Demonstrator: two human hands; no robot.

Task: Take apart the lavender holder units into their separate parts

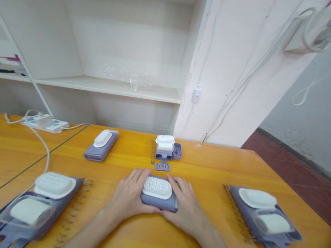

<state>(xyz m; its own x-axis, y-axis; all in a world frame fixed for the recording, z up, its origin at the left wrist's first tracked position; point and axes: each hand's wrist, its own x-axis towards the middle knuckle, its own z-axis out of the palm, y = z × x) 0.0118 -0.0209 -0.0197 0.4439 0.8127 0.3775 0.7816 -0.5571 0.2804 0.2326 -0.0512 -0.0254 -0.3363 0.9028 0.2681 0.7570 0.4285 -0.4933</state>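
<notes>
A lavender case with a white bristled pad on top (157,191) rests on the orange table (202,166) right in front of me. My left hand (128,198) clasps its left side and my right hand (185,207) clasps its right side, fingers curled around the edges. Just behind it lie a small lavender flat clip (162,166), a stack of white and lavender parts (165,146), a small lavender tray (177,151) and a thin spring (153,150).
A finished lavender unit with a white dome (102,144) sits at the back left. Piles of lavender bases, white pads and springs lie at the left (35,203) and right (263,217). A white power strip (45,123) with cables is at the far left. White shelves stand behind.
</notes>
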